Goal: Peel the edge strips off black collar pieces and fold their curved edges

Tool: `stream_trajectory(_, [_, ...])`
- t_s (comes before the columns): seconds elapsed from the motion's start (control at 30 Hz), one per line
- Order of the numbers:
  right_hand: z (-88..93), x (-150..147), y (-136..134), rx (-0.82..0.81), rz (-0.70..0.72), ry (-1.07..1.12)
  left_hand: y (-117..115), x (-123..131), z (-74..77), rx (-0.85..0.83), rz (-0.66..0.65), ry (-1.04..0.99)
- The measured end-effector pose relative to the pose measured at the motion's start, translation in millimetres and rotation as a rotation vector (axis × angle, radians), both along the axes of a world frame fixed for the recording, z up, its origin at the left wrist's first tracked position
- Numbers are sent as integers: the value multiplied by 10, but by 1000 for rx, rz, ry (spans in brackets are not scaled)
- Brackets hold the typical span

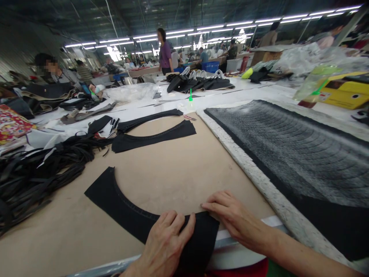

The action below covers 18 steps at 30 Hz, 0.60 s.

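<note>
A curved black fabric piece lies at the near edge of the tan work board, its right end hanging over the edge. My left hand lies over the piece with bent fingers gripping its inner curved edge. At the right end of that same edge, my right hand pinches the fabric between thumb and fingers; its fingertips are partly hidden. A row of stitch-like marks follows the curve. Farther up the board rest more curved black pieces, some stacked.
A heap of black strips covers the left side. To the right, a pale slab bears a black sheet with greyish curved marks. A green-capped bottle, small red-handled snips and a yellow box stand or lie beyond. Co-workers are in the background.
</note>
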State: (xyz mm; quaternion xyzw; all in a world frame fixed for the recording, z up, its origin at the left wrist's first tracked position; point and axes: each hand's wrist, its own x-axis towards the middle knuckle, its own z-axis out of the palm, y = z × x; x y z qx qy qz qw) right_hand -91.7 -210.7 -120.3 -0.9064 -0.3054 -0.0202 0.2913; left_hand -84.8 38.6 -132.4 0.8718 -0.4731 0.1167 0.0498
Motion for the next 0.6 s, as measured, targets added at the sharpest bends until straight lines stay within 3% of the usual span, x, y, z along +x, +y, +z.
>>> stream_trajectory(0.13, [12,-38,56,8,-18,-22,3,2,-2,2,5,7])
stream_trajectory(0.37, [19,-149,197,-201,-30,-136,-9,11,-1,23,13,8])
stream_trajectory(0.6, [-62,-217,10,-210,-51,-241,6,12,-29,4,13,-23])
